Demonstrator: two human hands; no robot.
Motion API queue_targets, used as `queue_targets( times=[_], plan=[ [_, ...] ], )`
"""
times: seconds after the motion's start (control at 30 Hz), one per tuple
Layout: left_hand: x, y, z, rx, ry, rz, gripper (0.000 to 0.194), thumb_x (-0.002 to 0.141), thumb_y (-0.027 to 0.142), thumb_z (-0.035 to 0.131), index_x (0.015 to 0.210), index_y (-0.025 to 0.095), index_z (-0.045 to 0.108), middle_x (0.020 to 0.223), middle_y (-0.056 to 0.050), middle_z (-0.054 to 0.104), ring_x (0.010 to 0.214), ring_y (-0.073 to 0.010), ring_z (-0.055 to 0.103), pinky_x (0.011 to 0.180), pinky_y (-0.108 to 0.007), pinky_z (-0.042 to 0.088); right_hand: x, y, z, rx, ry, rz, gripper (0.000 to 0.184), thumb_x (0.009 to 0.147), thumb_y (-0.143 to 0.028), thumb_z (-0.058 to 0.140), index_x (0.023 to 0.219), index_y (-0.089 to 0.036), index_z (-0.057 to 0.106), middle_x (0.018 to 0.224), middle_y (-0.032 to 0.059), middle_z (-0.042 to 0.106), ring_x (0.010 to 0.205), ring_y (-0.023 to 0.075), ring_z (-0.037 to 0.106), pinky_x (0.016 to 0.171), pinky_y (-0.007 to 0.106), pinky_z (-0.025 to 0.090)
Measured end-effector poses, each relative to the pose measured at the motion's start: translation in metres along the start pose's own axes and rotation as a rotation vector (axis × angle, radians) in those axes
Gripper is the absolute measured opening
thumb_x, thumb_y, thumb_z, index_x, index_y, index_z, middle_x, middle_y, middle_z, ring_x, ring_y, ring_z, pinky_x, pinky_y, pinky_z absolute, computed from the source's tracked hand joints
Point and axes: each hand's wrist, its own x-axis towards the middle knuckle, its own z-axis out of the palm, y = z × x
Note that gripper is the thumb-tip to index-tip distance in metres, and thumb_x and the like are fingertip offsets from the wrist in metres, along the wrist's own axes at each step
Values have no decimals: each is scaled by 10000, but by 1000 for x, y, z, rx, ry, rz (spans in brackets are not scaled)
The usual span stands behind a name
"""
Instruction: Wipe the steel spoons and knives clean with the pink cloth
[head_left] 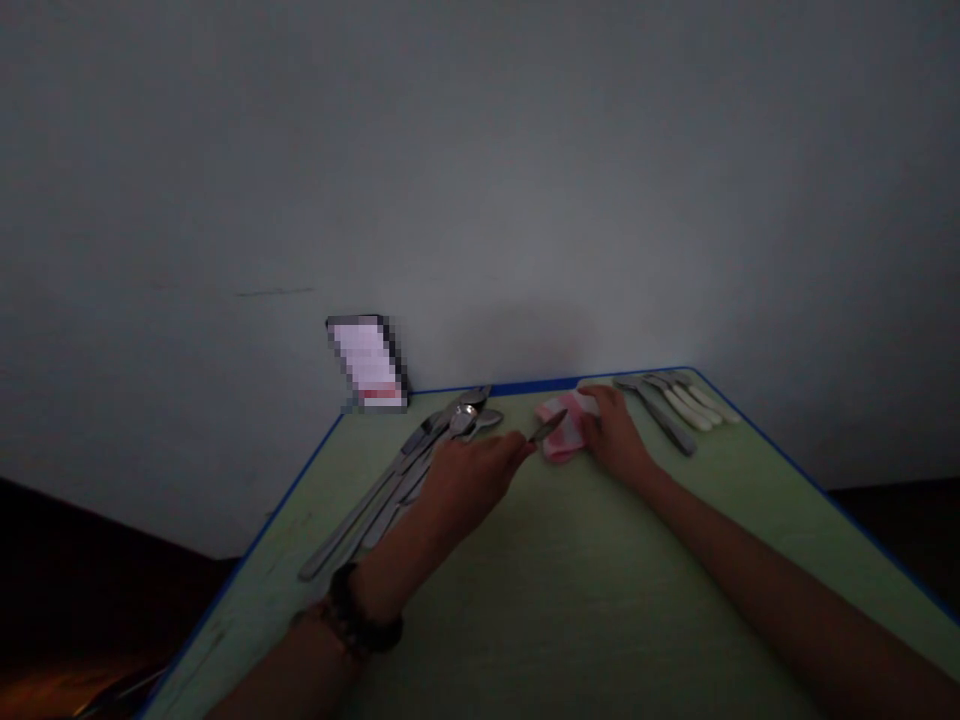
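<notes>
My left hand (480, 470), with a dark beaded bracelet at its wrist, is closed around the handle of a metal spoon (549, 427). The spoon's bowl points up and to the right, in front of the cloth. A pink-and-white cloth (561, 448) is gripped at its right side by my right hand (615, 440), thumb and fingers around its edge. Beneath and left of my left hand lies a heap of metal spoons and other long-handled cutlery (390, 495), partly hidden by that hand and forearm.
To the right lie a metal piece of cutlery (664, 420) and several white-handled ones (690, 405). A lit phone (369, 360) leans against the grey wall (525, 180) at the back left. The green table (585, 610) has a blue edge.
</notes>
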Motion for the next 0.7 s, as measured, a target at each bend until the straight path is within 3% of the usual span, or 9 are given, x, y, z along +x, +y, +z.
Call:
queue_targets(
  times=[0.1, 0.23, 0.4, 0.5, 0.7],
  plan=[
    [2, -1, 11, -23, -45, -21, 369, 971, 412, 273, 983, 217, 586, 909, -50, 710, 741, -224, 663, 606, -313, 451, -3, -5, 2, -204, 19, 15, 322, 870, -226, 405, 1158, -195, 545, 1369, 154, 341, 1222, 312, 361, 965, 503, 313],
    [4, -10, 22, -48, -14, -2, 260, 951, 322, 352, 1004, 217, 583, 996, -49, 678, 877, -222, 643, 706, -325, 462, -4, -16, -2, -301, -11, -32, 279, 910, -287, 368, 1066, -202, 584, 1260, 141, 443, 1140, 291, 399, 931, 464, 307],
    [2, -18, 19, -17, -30, 47, 191, 887, 327, 459, 951, 213, 598, 1017, -73, 645, 933, -247, 606, 793, -372, 455, -4, -25, -7, -303, -118, -67, 259, 901, -303, 368, 1025, -180, 559, 1030, 121, 557, 993, 253, 469, 893, 416, 301],
    [0, -25, 14, 7, -106, 39, 202, 852, 329, 500, 958, 195, 607, 1044, -103, 627, 938, -265, 602, 789, -383, 459, -5, -27, -9, -300, -222, -128, 237, 864, -274, 406, 1024, -180, 553, 1019, 111, 567, 983, 248, 468, 891, 402, 297],
    [-3, -30, 6, 119, -246, 2, 181, 833, 190, 455, 900, 154, 620, 976, -134, 653, 937, -278, 617, 799, -405, 440, -9, -28, -10, -300, -294, -218, 489, 785, -339, 515, 1240, -164, 471, 1213, 144, 494, 1111, 281, 416, 938, 407, 286]
  ],
)
